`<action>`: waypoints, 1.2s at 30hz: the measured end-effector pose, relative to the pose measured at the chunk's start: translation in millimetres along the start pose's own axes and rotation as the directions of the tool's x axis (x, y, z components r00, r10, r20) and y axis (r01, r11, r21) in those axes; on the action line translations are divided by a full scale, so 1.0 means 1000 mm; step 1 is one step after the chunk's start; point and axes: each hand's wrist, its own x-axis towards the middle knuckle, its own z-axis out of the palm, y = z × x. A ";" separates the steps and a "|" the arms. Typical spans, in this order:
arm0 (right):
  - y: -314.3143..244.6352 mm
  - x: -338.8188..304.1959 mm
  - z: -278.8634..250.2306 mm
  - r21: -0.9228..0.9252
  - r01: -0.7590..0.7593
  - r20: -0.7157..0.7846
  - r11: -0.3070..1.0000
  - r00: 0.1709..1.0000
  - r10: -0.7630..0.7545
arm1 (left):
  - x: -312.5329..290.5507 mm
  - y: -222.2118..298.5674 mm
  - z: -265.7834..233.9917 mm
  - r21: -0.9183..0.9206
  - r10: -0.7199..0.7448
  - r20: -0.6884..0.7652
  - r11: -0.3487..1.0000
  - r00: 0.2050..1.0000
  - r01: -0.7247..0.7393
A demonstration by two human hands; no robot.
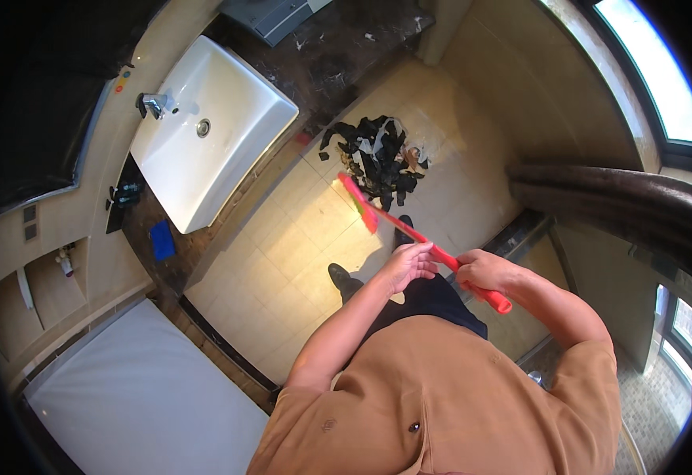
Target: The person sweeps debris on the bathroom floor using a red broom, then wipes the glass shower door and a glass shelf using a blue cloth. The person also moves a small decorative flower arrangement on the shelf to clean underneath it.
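Observation:
A red broom slants across the front of my body, its bristled head [359, 207] down on the tiles beside a heap of black, white and brown scraps [381, 158]. My right hand [486, 271] is wrapped round the upper part of the red handle [491, 299], whose end sticks out below the fist. Lower on the handle, my left hand [410, 267] has its fingers curled at the shaft, thumb on top. Some green shows on the broom head.
A white washbasin [223, 131] with a chrome tap [151, 104] sits on a dark stone counter [322, 75] at the left. A blue cloth-like piece [162, 241] lies on that counter. My dark shoes [339, 275] stand near the heap. A dark curtain [599, 190] hangs at the right.

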 end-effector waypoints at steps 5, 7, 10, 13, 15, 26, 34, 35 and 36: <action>0.003 -0.020 -0.004 -0.049 0.067 -0.029 0.997 0.997 -0.069 | 0.003 0.017 0.019 0.036 0.056 0.039 0.998 0.998 -0.057; 0.007 -0.028 0.001 -0.014 0.071 0.026 0.997 0.997 -0.071 | -0.008 0.013 0.019 0.023 0.053 0.060 0.998 0.997 -0.054; 0.017 -0.034 0.008 -0.070 0.180 0.060 0.981 0.983 -0.176 | -0.029 0.002 0.014 -0.025 0.071 0.057 0.997 0.996 -0.070; 0.012 -0.021 0.014 0.043 0.122 0.131 0.992 0.983 -0.127 | -0.044 -0.012 -0.005 -0.082 0.108 0.004 0.991 0.994 -0.107; 0.007 0.002 0.022 0.213 0.050 0.181 0.976 0.979 -0.090 | -0.049 -0.019 -0.021 -0.133 0.104 -0.094 0.984 0.990 -0.116; 0.017 0.129 0.015 0.558 -0.075 0.229 0.827 0.971 -0.067 | -0.021 0.015 -0.035 -0.048 0.048 -0.214 0.997 0.976 -0.060; 0.026 0.031 -0.019 0.324 0.165 0.022 0.931 0.983 -0.182 | 0.006 0.029 0.024 0.032 0.083 -0.010 0.996 0.997 -0.082; 0.024 0.021 -0.017 0.320 0.192 0.018 0.928 0.978 -0.208 | 0.004 0.030 0.026 0.040 0.089 0.006 0.995 0.996 -0.089; 0.022 0.012 -0.017 0.319 0.218 0.016 0.923 0.972 -0.235 | 0.001 0.031 0.029 0.049 0.091 0.020 0.995 0.996 -0.092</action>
